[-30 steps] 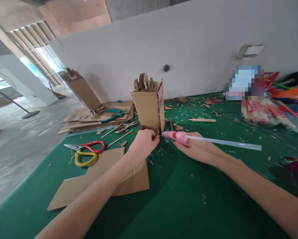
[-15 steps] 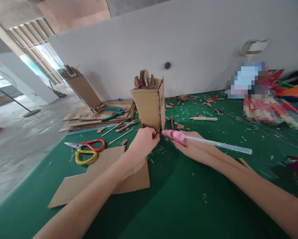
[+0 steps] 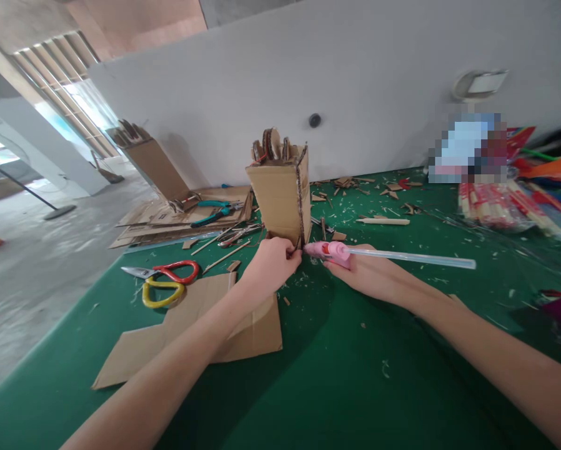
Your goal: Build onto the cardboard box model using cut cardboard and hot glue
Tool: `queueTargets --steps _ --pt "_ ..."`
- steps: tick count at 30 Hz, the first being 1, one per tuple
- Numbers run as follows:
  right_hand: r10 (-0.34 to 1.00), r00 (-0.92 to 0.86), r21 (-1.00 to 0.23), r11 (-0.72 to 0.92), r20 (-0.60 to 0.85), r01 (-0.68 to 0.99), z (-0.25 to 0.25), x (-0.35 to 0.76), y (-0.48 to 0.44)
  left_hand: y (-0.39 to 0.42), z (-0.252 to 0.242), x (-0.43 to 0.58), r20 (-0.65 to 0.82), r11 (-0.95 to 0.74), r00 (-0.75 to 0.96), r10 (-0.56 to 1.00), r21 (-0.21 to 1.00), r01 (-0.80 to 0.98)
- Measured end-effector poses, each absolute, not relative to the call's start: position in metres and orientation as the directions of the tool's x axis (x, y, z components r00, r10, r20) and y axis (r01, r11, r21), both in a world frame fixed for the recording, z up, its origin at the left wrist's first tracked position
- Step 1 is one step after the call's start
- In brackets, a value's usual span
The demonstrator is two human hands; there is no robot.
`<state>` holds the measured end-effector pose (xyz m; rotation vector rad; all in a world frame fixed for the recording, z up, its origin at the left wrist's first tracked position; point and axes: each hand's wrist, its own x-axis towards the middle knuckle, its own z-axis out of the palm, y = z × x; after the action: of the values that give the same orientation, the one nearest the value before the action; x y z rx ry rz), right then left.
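Observation:
A tall cardboard box (image 3: pixel 280 200) stands upright on the green table, with rounded cardboard pieces (image 3: pixel 272 145) poking out of its top. My left hand (image 3: pixel 277 261) is closed at its lower front corner, pinching the bottom edge; the fingertips are partly hidden. My right hand (image 3: pixel 372 275) grips a pink glue gun (image 3: pixel 337 253). A long clear glue stick (image 3: pixel 421 257) juts out of the gun's back toward the right. The nozzle tip is right beside the box's bottom corner, close to my left fingertips.
Red-and-yellow scissors (image 3: pixel 168 284) and a cut cardboard sheet (image 3: pixel 140 356) lie at left. Teal-handled pliers (image 3: pixel 210 212) rest on stacked cardboard (image 3: pixel 140 215), near another cardboard piece (image 3: pixel 158 165). Scraps (image 3: pixel 348 183) and a wooden stick (image 3: pixel 383 221) lie behind; wrapped packets (image 3: pixel 491 206) at right.
The rear end of the glue stick has risen, so the glue gun lies more level. Its nozzle stays by the box corner, and my left hand keeps its place.

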<state>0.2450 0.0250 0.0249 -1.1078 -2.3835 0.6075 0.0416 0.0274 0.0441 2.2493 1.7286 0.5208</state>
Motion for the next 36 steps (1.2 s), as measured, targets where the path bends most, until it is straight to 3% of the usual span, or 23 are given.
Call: queueTargets --steps 8,14,21,36 --pt "0.759 -0.635 -0.568 0.588 0.143 0.576 0.028 0.252 0.027 0.028 0.043 0.04 0.12 -0.252 0.222 0.968 0.462 0.85" --pt "0.848 -0.514 -0.557 0.492 0.133 0.669 0.034 0.25 0.025 0.028 0.04 0.039 0.135 -0.264 0.227 0.964 0.452 0.852" --pt "0.82 -0.513 -0.592 0.55 0.253 0.589 0.022 0.246 0.03 0.027 0.042 0.04 0.148 -0.272 0.23 0.962 0.433 0.859" --pt "0.711 -0.689 -0.576 0.624 0.138 0.528 0.028 0.254 0.025 0.026 0.046 0.042 0.096 -0.237 0.217 0.971 0.449 0.862"
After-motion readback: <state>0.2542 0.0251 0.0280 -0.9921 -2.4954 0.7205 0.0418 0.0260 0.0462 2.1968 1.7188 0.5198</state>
